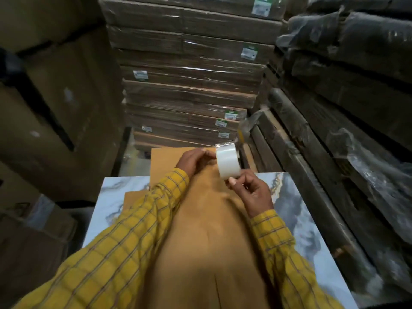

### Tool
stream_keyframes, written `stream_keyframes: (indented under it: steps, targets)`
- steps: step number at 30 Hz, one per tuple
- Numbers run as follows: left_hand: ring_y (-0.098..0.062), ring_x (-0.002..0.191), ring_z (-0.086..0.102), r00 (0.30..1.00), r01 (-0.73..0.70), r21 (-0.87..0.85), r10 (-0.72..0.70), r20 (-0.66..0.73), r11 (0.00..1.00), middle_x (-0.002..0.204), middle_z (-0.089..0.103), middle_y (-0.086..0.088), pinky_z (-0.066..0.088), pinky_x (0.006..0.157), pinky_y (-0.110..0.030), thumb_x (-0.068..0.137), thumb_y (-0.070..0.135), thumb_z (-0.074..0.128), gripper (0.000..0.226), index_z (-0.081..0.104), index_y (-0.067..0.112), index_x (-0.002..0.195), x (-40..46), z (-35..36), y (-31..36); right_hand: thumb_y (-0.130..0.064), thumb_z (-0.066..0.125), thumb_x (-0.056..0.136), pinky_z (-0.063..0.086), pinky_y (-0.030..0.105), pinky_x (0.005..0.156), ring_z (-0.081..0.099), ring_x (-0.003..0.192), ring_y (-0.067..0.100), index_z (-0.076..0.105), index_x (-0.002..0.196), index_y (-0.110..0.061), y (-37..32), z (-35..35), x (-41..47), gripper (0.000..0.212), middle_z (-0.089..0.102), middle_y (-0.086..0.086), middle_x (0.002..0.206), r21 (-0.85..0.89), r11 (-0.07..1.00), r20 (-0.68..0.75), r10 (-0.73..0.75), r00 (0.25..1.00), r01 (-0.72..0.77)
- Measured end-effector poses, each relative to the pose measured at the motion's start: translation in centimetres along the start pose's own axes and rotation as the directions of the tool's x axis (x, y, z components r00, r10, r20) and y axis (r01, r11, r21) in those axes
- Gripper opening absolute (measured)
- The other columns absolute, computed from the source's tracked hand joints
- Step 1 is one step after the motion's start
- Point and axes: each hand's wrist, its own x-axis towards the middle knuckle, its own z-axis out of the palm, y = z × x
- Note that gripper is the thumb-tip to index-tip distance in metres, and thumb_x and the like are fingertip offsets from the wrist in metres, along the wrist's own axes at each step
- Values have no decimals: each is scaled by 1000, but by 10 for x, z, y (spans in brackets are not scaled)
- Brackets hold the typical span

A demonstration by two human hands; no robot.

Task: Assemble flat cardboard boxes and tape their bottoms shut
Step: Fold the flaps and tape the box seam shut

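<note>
while gripping tape roll (228, 163), both hands raised

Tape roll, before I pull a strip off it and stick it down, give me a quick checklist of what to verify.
1. Tape roll held: ok, right hand pinches its lower edge, left hand grips its side.
2. Loose tape end found: cannot tell, though a clear flap shows at the top of the roll.
3. Cardboard box under the hands: ok, it lies on the marble-patterned table.
4. Bottom flaps folded shut: cannot tell; only a short slit near the bottom edge shows.
5. Box steadied: not ok, both hands are on the roll.
</note>
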Motion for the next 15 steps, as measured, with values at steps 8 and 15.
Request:
stream_keyframes:
  steps: [8,15]
  targets:
    - [-19,70,48,997,46,-259,-62,-55,965,92,61,-18,38,64,-29,76,56,79,43,79,13,81,20,-30,6,-12,70,90,49,34,80,63,84,16,56,65,-3,17,49,24,30,63,14,88,20,994,-9,111,994,-111]
    - [-19,77,63,998,-57,-160,51,-40,985,81,73,-5,53,67,-26,88,3,70,17,74,13,74,35,-46,9,-35,72,84,50,45,75,61,78,19,58,71,-6,22,64,42,35,64,12,81,-51,986,-33,158,987,-160]
